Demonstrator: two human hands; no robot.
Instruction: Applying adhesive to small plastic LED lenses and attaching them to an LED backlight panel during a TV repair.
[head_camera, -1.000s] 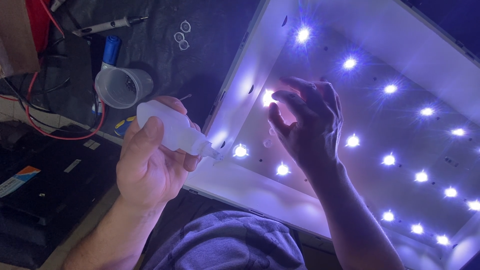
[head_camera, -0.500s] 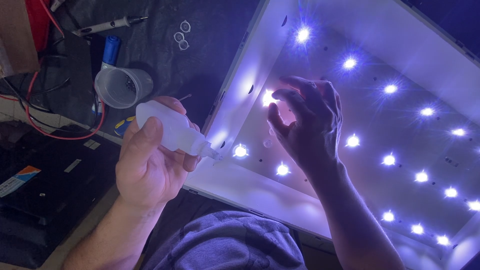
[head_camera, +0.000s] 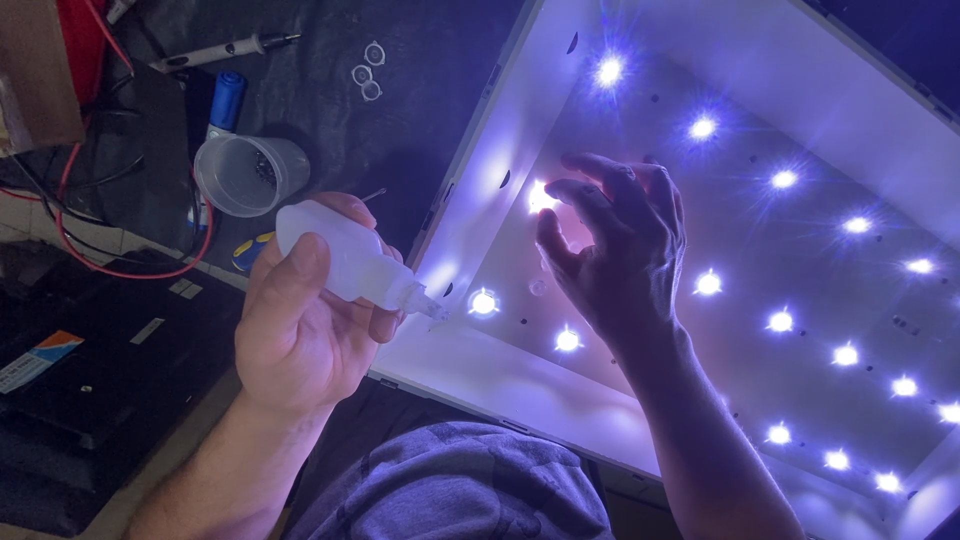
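1. The left hand (head_camera: 300, 330) has its grip clenched round a small white squeeze bottle (head_camera: 345, 258), nozzle aimed at the lit panel (head_camera: 720, 60).
2. The bottle looks light and soft-walled; I judge it best held mid-body and squeezed gently.
3. The right hand (head_camera: 620, 250) pinches at one bright light (head_camera: 541, 197); whether it holds anything, I cannot tell.
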